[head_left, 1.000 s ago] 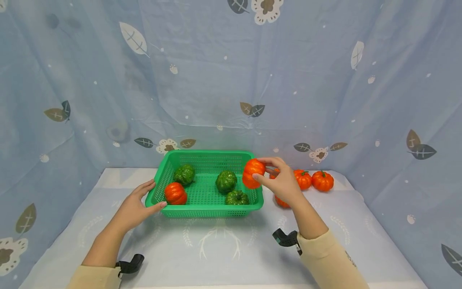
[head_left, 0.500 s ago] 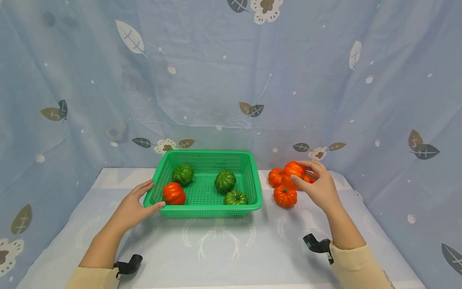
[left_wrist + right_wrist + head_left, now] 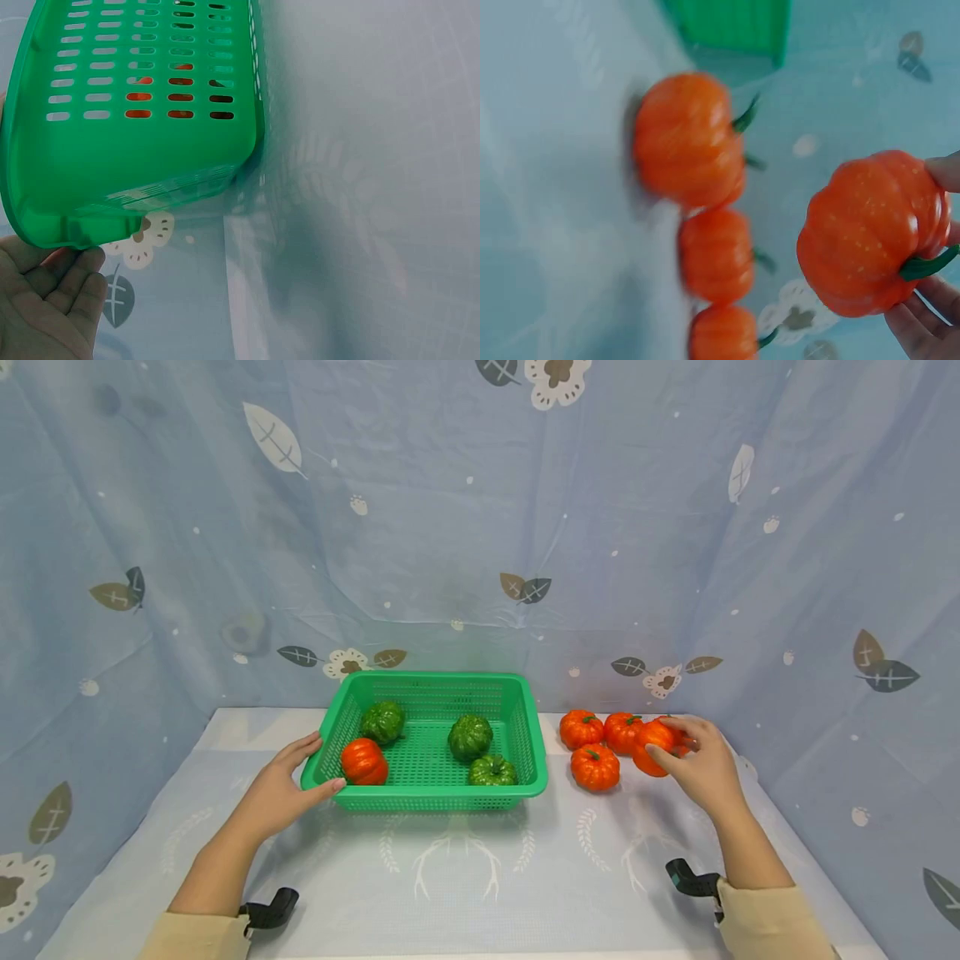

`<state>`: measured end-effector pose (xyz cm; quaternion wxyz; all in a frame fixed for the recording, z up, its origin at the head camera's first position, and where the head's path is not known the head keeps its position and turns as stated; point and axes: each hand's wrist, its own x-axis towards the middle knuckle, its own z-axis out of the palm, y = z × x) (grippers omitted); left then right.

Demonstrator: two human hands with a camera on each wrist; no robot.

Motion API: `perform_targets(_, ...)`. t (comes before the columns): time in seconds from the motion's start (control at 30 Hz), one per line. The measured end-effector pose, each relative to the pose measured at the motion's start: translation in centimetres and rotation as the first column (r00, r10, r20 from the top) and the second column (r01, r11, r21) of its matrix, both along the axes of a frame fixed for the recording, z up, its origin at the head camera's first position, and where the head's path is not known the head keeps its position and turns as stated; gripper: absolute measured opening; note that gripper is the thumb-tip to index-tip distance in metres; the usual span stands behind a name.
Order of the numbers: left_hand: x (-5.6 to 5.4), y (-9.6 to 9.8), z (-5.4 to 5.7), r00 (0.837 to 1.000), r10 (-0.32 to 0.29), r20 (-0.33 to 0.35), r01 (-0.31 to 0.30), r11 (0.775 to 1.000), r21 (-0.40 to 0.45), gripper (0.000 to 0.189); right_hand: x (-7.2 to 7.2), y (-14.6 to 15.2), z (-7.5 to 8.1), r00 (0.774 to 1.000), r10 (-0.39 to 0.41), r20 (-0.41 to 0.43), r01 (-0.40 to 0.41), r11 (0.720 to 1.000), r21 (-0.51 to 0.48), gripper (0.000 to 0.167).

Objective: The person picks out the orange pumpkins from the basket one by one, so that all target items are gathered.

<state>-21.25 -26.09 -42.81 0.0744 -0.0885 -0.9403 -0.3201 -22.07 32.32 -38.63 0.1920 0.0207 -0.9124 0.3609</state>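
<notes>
A green plastic basket [image 3: 431,792] stands on the table, with three green pumpkins [image 3: 470,737] and one red-orange pumpkin [image 3: 364,762] in it. My left hand [image 3: 273,793] holds the basket's left end, thumb at the front corner and fingers at the side rim; in the left wrist view its fingertips curl against the rim. To the right of the basket, my right hand [image 3: 701,764] grips an orange pumpkin [image 3: 870,232] between thumb and fingers, its green stem showing in the right wrist view. Several orange pumpkins [image 3: 595,767] stand around it, one partly hidden behind this hand.
The table [image 3: 450,893] has a pale patterned cloth. A blue printed curtain [image 3: 420,527] hangs behind it and at both sides. A black wrist camera [image 3: 692,878] sticks out below the right forearm, another [image 3: 272,908] below the left.
My right hand has carried the orange pumpkin from over the basket's right end to the right, over the other orange pumpkins. The left hand has stayed at the basket.
</notes>
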Motion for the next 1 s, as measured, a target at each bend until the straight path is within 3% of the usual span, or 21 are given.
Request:
perform_targets(0.13,0.0,0.0,0.0,1.0,0.001,-0.002,-0.001,1.0,-0.005,0.093,-0.8,1.1,-1.5,0.997,-0.024,0.076,0.017,0.996,0.083,0.053)
perform_targets(0.37,0.1,0.0,-0.1,1.0,0.0,-0.006,0.0,1.0,-0.005,0.092,-2.1,2.2,-3.7,0.983,-0.001,0.181,-0.028,0.988,0.153,0.055)
perform_targets(0.73,0.1,0.1,0.1,1.0,-0.001,-0.003,0.001,1.0,-0.001,0.091,-2.8,2.3,-4.7,0.972,0.004,0.235,-0.047,0.982,0.181,0.054)
perform_targets(1.0,0.1,0.2,0.2,1.0,0.001,-0.003,-0.001,1.0,0.002,0.09,-3.4,2.2,-5.4,0.975,0.023,0.221,-0.061,0.984,0.167,0.061)
